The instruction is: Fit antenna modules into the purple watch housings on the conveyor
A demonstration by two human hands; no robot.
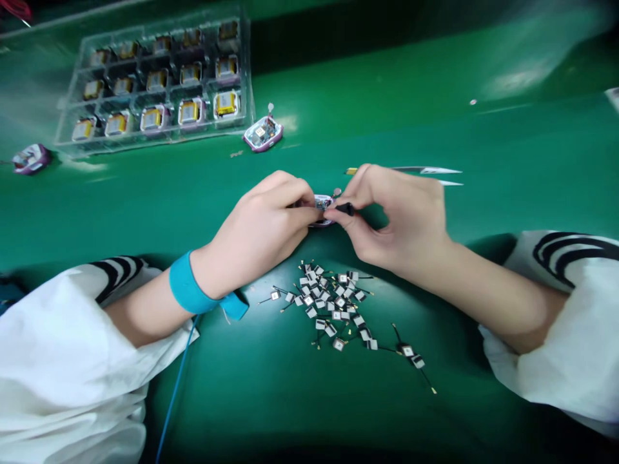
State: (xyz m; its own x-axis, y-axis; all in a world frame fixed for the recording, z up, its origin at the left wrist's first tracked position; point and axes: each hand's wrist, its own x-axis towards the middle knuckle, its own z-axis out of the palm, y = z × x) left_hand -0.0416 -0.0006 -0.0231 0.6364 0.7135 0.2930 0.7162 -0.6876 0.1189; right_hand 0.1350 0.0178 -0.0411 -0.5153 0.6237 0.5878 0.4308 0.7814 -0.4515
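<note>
Upper-left: tray (pixel 145 138) holds battery units (pixel 188 111) | left grip (pixel 264 222) pinches device (pixel 323 203) | right grip (pixel 396 216) pinches black part (pixel 344 208)

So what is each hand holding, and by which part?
Left hand grips the small pink device by its edge; right hand pinches a short black piece by its end.

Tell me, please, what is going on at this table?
A person works at a green table. The left hand grips a small pink device, and the right hand pinches a black part against it. A pile of tiny wired parts lies near the wrists. A clear tray of similar devices sits far left; tweezers lie behind the right hand.
</note>
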